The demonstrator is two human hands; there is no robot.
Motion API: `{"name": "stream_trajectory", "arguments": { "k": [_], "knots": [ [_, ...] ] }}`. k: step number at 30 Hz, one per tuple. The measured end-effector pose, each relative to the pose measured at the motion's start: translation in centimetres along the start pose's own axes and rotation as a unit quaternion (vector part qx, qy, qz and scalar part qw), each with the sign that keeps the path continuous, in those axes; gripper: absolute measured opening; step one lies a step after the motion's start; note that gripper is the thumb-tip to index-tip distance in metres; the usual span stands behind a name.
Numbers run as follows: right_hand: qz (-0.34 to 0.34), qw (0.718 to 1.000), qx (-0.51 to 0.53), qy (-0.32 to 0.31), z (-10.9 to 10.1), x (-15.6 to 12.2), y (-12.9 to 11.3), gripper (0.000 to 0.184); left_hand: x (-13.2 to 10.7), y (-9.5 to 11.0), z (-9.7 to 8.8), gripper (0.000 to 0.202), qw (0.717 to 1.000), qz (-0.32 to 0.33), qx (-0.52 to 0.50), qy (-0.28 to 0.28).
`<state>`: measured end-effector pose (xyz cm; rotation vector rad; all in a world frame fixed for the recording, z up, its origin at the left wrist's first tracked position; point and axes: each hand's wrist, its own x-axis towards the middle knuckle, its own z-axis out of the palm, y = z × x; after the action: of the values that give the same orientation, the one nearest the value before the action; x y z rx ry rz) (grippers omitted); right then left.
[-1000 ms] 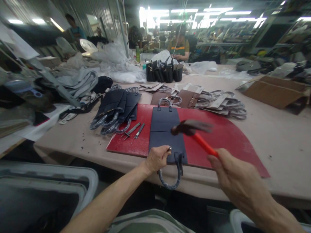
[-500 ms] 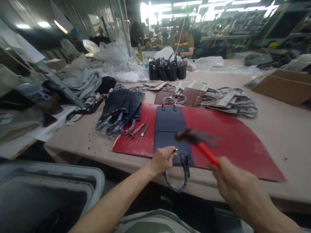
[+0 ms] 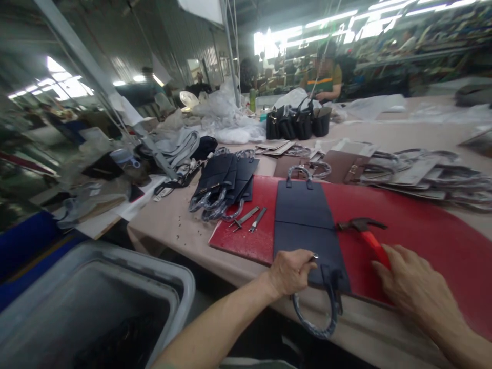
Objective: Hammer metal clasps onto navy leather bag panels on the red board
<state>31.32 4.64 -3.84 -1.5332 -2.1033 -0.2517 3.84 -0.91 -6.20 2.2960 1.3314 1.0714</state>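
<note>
My left hand [image 3: 291,270] is closed in a fist over the near part of a dark navy leather bag panel [image 3: 302,205]. From the fist pokes the round shiny end of a small metal tool [image 3: 315,256]; the rest of it is hidden by the fingers. My right hand [image 3: 413,277] is around the red handle of a claw hammer [image 3: 363,224], whose head is low over or on the red board [image 3: 395,205]. The panel lies flat on that board. One plastic-wrapped handle [image 3: 317,328] hangs over the near table edge, another [image 3: 299,174] is at the far end.
Two metal pronged tools [image 3: 257,219] lie left of the panel. Beyond them is a pile of navy bag panels [image 3: 226,177]. Brown and pale panels [image 3: 342,164] and black bags [image 3: 298,123] are farther back. A grey bin [image 3: 188,277] stands at lower left. A co-worker [image 3: 325,82] sits across the table.
The hammer, blurred in motion above the panel before, has moved right and down to the red board. My left hand stays closed at the panel. The view has turned left.
</note>
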Motion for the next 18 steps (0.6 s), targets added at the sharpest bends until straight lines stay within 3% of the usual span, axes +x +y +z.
{"name": "stream_trajectory", "arguments": {
  "k": [2, 4, 8, 10, 13, 15, 18],
  "knots": [
    [-0.033, 0.999, -0.018, -0.024, 0.6, -1.0, -3.0, 0.043, -0.2, -0.1, 0.1, 0.01, 1.0, -0.001, -0.008, 0.004],
    [-0.07, 0.995, 0.044, -0.061, 1.4, -2.5, -6.0, 0.046, -0.5, -0.3, 0.3, 0.014, 1.0, 0.005, -0.015, 0.014],
    [-0.05, 0.992, 0.047, -0.104, 2.8, -5.0, -9.5, 0.047, -0.9, -0.3, 0.4, 0.019, 0.998, 0.053, -0.042, -0.006],
    [-0.037, 0.992, 0.046, -0.115, 2.6, -5.5, -9.9, 0.05, -0.7, -0.4, -0.1, 0.02, 0.996, -0.012, -0.079, 0.035],
    [0.001, 0.992, 0.033, -0.123, 0.8, -5.9, -10.3, 0.062, 0.3, -1.2, -1.8, 0.021, 0.97, -0.18, -0.09, 0.135],
    [0.047, 0.991, 0.006, -0.127, -0.7, -6.5, -11.0, 0.065, 1.0, -2.1, -3.3, 0.017, 0.965, -0.227, -0.022, 0.128],
    [0.125, 0.974, -0.015, -0.186, -2.2, -8.0, -12.7, 0.048, 1.7, -3.4, -5.1, 0.013, 0.953, -0.258, 0.148, 0.062]
  ]
}}
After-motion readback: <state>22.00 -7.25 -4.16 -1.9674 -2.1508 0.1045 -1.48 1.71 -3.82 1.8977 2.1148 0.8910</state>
